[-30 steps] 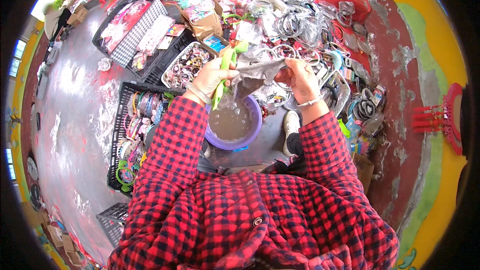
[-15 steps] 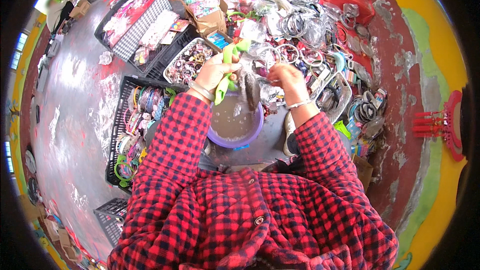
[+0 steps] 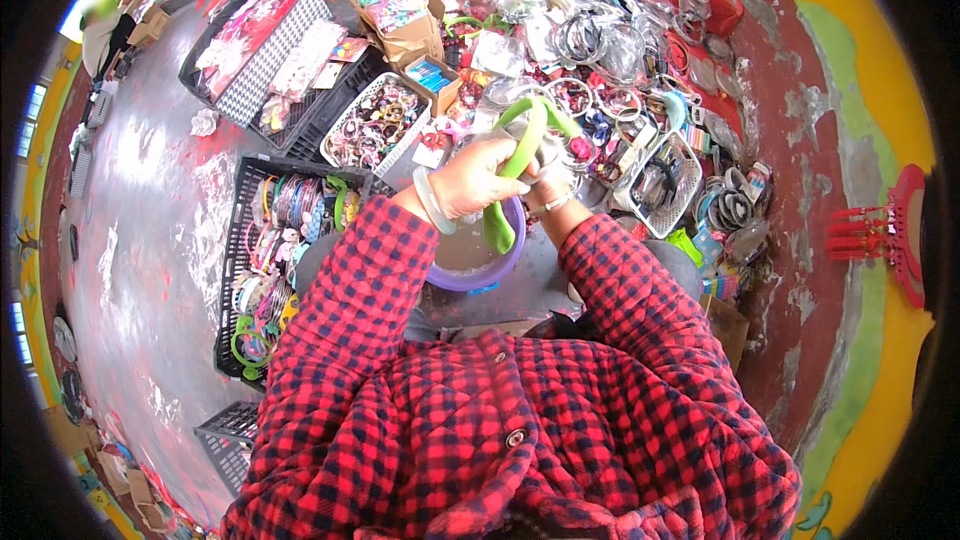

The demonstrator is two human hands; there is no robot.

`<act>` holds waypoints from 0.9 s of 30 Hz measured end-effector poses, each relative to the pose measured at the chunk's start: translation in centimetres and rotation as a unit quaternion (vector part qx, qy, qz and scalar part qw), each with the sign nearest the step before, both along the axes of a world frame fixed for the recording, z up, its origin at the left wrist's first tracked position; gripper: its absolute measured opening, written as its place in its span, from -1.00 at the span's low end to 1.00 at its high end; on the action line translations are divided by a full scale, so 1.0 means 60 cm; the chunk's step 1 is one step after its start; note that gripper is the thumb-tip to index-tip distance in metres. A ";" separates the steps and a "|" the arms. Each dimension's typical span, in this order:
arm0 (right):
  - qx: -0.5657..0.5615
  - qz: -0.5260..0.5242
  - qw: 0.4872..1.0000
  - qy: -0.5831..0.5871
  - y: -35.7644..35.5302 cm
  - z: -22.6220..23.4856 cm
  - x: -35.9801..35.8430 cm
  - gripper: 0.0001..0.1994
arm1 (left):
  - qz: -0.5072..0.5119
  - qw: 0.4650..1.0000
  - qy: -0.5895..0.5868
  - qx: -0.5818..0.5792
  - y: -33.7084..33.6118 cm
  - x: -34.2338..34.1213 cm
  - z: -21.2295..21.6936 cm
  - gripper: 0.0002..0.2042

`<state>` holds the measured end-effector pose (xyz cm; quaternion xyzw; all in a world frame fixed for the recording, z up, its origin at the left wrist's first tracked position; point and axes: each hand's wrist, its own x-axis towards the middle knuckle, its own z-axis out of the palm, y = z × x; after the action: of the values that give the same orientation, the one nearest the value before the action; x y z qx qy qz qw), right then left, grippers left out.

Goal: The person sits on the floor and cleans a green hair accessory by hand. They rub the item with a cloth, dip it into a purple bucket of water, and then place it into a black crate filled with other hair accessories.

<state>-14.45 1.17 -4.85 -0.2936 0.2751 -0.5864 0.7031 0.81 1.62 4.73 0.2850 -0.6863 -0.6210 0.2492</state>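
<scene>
My left hand point(image 3: 478, 180) grips a curved light-green hairband point(image 3: 518, 155), which arches up and over both hands. My right hand point(image 3: 553, 178) is closed close beside the left, on the band and a crumpled clear plastic bag point(image 3: 505, 135); most of its fingers are hidden. Both hands hover above a purple bowl point(image 3: 478, 270) that sits between my knees. I wear red-and-black checked sleeves, with a pale bangle on my left wrist.
Black crates point(image 3: 275, 240) of coloured hairbands and bracelets stand on the grey floor to my left. A white basket point(image 3: 375, 120) of trinkets and a cardboard box point(image 3: 415, 35) lie ahead. Bagged hairbands point(image 3: 600, 40) cover a red cloth at the far right. A red comb-like item point(image 3: 890, 235) rests by the wall.
My hands have drawn together over the bowl. The grey plastic that was stretched between them is now bunched up, and the green hairband has risen into an arch above my hands.
</scene>
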 end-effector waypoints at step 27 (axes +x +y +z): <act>0.019 0.064 0.998 0.019 0.011 0.103 0.005 -0.74 | 0.161 0.966 -0.067 -0.191 -0.011 0.007 -0.006 -0.87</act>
<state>-14.14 1.86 1.32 -0.3082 0.2800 -0.5289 0.7395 1.25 0.94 4.35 0.3796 -0.7525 -0.4096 0.3491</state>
